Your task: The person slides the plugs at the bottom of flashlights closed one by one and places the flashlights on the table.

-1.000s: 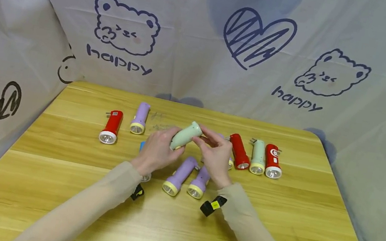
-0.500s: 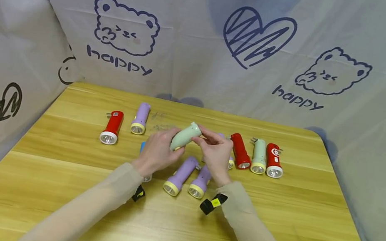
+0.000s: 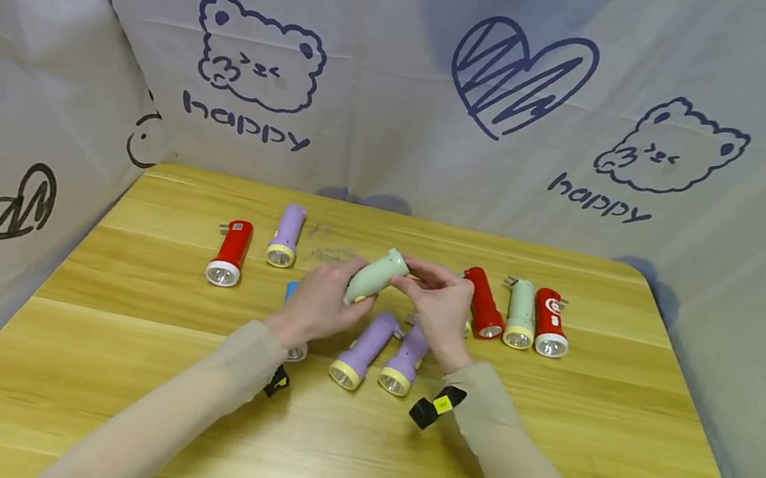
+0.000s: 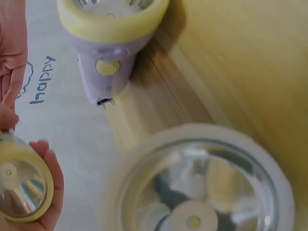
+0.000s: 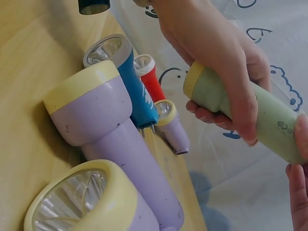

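Observation:
A pale green flashlight (image 3: 377,276) is held tilted above the table between both hands. My left hand (image 3: 321,300) wraps round its body near the lamp end; in the right wrist view the yellow rim (image 5: 194,79) shows beyond the palm. At the tail end, my right hand (image 3: 443,307) pinches it between thumb and fingers. In the left wrist view the lens (image 4: 21,190) faces the camera. Below the hands lie two purple flashlights, one (image 3: 365,349) to the left and one (image 3: 402,363) to the right. A blue flashlight (image 5: 139,96) is mostly hidden behind my left hand in the head view.
To the left lie a red flashlight (image 3: 230,252) and a purple one (image 3: 287,234). A red one (image 3: 483,303), a green one (image 3: 521,313) and another red one (image 3: 551,322) lie at right. Drawn-on white cloth (image 3: 389,106) hangs behind the wooden table (image 3: 347,467).
The head view has shifted slightly, so the whole scene sits a little further right. Both hands keep their hold on the green flashlight, with its tilt about the same.

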`<state>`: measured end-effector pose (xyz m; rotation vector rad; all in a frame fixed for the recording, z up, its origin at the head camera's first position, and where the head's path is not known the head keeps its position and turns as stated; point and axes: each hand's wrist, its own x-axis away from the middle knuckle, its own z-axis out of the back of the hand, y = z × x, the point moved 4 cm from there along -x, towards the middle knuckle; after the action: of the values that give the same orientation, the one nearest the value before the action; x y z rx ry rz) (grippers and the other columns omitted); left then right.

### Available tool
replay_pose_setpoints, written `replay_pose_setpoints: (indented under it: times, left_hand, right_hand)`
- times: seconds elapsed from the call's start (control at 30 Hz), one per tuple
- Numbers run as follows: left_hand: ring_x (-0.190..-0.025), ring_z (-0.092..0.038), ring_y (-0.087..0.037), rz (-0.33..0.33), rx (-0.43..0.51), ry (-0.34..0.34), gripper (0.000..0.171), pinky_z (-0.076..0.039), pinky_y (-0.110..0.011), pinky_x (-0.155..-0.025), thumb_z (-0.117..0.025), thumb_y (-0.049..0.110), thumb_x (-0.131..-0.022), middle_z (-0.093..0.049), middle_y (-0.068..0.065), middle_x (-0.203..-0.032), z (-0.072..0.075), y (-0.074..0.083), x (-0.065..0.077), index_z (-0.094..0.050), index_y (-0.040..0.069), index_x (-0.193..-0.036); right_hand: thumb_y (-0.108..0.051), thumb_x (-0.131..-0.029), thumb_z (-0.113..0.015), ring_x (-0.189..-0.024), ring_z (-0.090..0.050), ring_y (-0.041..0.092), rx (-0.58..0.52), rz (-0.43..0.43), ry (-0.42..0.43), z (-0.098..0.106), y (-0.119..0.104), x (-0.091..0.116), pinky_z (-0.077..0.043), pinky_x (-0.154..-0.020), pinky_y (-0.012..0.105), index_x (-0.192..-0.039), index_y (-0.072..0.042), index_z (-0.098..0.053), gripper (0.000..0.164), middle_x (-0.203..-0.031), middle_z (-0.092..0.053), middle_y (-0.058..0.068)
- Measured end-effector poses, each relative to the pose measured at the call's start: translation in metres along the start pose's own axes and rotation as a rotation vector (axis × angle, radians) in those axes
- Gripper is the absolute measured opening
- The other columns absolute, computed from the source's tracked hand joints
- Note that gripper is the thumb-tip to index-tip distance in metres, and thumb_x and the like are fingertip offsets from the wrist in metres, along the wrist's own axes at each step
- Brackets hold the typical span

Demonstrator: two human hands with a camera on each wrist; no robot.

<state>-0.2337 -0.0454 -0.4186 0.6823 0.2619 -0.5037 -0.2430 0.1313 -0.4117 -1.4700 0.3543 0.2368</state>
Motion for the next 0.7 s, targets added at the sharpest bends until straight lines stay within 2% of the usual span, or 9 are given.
replay_pose_setpoints:
  times: [0.27,0.5,0.7]
  left_hand:
    - [-0.071,-0.058,-0.016,-0.031,0.048,-0.116,0.043,-0.050,-0.030,-0.066,-0.071,0.024,-0.091,-0.067,-0.006,-0.089,0.002,-0.002,0.000,-0.062,0.003,-0.128]
    - [-0.077,-0.058,-0.015,-0.020,0.086,-0.287,0.051,-0.050,-0.030,-0.069,-0.068,0.027,-0.093,-0.066,-0.005,-0.096,0.003,-0.004,-0.001,-0.055,0.004,-0.137]
    - [-0.087,-0.062,-0.016,0.016,0.201,-0.421,0.058,-0.054,-0.031,-0.076,-0.072,0.025,-0.091,-0.068,-0.006,-0.108,0.006,-0.006,0.002,-0.051,0.007,-0.142]
  right_hand:
    - [0.000,-0.077,-0.085,-0.082,-0.074,0.000,-0.018,-0.039,-0.042,0.004,0.003,-0.001,-0.062,-0.078,0.023,-0.106,0.006,-0.076,0.031,-0.108,-0.074,0.028]
    - [-0.001,-0.078,-0.084,-0.090,-0.074,0.004,-0.013,-0.139,-0.105,0.010,0.009,-0.001,-0.062,-0.082,0.025,-0.110,0.003,-0.076,0.033,-0.114,-0.074,0.024]
    - [-0.001,-0.081,-0.081,-0.095,-0.074,0.006,-0.051,-0.200,-0.185,0.013,0.014,-0.003,-0.062,-0.085,0.026,-0.115,0.003,-0.073,0.035,-0.120,-0.072,0.023]
